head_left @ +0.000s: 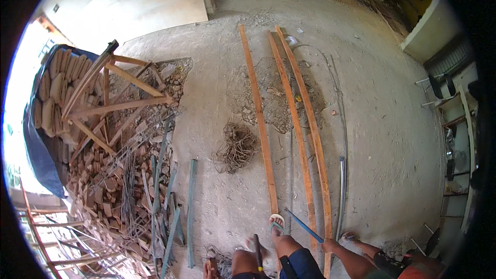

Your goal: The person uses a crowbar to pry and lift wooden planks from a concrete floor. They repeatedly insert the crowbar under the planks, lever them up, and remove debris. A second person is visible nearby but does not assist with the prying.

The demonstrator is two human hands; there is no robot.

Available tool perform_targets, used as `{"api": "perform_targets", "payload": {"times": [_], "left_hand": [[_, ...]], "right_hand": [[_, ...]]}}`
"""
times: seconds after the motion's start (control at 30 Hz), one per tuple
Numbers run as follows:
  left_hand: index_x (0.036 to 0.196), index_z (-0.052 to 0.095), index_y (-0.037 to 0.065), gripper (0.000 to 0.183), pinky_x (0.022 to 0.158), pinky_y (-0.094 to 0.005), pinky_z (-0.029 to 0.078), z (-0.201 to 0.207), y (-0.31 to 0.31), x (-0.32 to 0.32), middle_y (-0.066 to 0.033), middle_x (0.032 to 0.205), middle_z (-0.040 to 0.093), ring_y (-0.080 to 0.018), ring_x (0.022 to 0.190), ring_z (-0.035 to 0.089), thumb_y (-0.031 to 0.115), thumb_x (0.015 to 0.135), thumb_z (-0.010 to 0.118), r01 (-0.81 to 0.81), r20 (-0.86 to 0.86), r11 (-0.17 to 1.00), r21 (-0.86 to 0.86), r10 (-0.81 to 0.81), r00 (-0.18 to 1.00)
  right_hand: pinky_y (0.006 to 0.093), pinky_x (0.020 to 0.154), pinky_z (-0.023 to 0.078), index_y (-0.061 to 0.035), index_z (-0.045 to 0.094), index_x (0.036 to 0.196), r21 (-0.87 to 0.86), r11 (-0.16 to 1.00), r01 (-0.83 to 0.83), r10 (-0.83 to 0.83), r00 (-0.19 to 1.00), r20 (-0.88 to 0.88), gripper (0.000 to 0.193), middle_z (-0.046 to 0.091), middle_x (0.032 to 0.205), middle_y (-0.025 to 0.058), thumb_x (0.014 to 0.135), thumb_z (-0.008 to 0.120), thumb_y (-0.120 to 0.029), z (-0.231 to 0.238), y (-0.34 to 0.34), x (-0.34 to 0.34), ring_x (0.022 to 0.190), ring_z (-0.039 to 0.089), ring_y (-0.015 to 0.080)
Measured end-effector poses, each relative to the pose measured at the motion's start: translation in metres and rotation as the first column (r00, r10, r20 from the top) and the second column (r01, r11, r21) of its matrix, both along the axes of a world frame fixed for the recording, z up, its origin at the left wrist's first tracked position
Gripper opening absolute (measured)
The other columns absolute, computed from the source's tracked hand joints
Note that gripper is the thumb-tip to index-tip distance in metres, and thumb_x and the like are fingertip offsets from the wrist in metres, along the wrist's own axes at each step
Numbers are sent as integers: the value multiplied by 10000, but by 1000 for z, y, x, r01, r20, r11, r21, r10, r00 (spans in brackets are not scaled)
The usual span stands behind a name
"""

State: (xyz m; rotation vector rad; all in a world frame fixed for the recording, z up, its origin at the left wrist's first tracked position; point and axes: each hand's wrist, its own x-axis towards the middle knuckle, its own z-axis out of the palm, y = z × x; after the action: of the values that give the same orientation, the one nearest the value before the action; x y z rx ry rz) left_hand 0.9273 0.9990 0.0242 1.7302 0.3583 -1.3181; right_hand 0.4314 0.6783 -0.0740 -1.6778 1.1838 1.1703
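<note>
At the lower edge, left of my knees, part of my left hand (pixel 210 269) shows beside a small grey tangle (pixel 223 266). Its fingers look curled round something I cannot make out. My right hand is out of view. A dark tool with a yellow-marked handle (pixel 259 254) stands between my knees; what supports it is hidden. My sandalled foot (pixel 277 222) is at the near end of the left orange timber (pixel 257 103). From the right, a co-worker's hand (pixel 329 246) grips a blue bar-like tool (pixel 305 225) over the other timbers (pixel 291 103).
Tangled wire (pixel 236 147) lies on the concrete floor (pixel 382 150). Green posts (pixel 191 212), a brick pile (pixel 106 191) and a wooden frame (pixel 119 106) occupy the left. A grey pipe (pixel 341 191) runs right of the timbers; a chair (pixel 442 88) stands farther right.
</note>
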Motion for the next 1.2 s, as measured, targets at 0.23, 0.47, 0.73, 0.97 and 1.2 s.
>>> {"api": "perform_targets", "payload": {"times": [0.23, 0.47, 0.73, 0.97, 1.2], "left_hand": [[1436, 341, 119, 595, 691, -311, 482, -1, -126, 123, -35, 978, 548, -144, 780, 541, 541, 1018, 356, 334, 214, 942, -15, -323, 922], [1454, 339, 217, 520, 732, -391, 540, -67, -149, 263, -98, 1337, 467, -240, 1072, 530, 497, 1017, 379, 520, 56, 841, 152, -533, 845], [1492, 316, 125, 582, 733, -375, 555, -77, -89, 431, -69, 1393, 478, -222, 1151, 546, 356, 1000, 527, 605, -90, 689, 398, -627, 774], [1484, 329, 80, 573, 670, -296, 549, -78, -138, 433, -73, 1379, 482, -181, 1088, 560, 290, 995, 542, 755, 156, 570, 326, -820, 552], [1458, 350, -17, 647, 803, -301, 527, -93, -210, 352, -162, 1347, 492, -210, 1061, 588, 104, 898, 650, 841, 238, 419, 343, -905, 354]], "right_hand": [[505, 801, 513, 34, 588, 1118, 26, 946, 322, -323, 946, 41, 371, 649, 1002, 298, 954, 510, -289, -55, 44, 49, 933, 658, 411], [531, 824, 498, 15, 559, 1103, -183, 784, 593, -580, 805, 123, 292, 648, 968, 308, 943, 527, -227, -58, 33, 165, 958, 625, 470], [481, 830, 503, -10, 590, 1095, -217, 728, 651, -651, 755, 81, 279, 653, 982, 286, 941, 528, -233, -83, 2, 234, 971, 637, 437], [489, 833, 502, -7, 595, 1112, -71, 540, 839, -840, 542, 18, 308, 655, 1001, 279, 934, 502, -240, -83, 0, 268, 980, 635, 431], [521, 822, 508, 38, 589, 1110, -158, 596, 788, -765, 616, 187, 379, 649, 1002, 309, 949, 502, -294, -96, 15, 270, 967, 630, 464]]}}
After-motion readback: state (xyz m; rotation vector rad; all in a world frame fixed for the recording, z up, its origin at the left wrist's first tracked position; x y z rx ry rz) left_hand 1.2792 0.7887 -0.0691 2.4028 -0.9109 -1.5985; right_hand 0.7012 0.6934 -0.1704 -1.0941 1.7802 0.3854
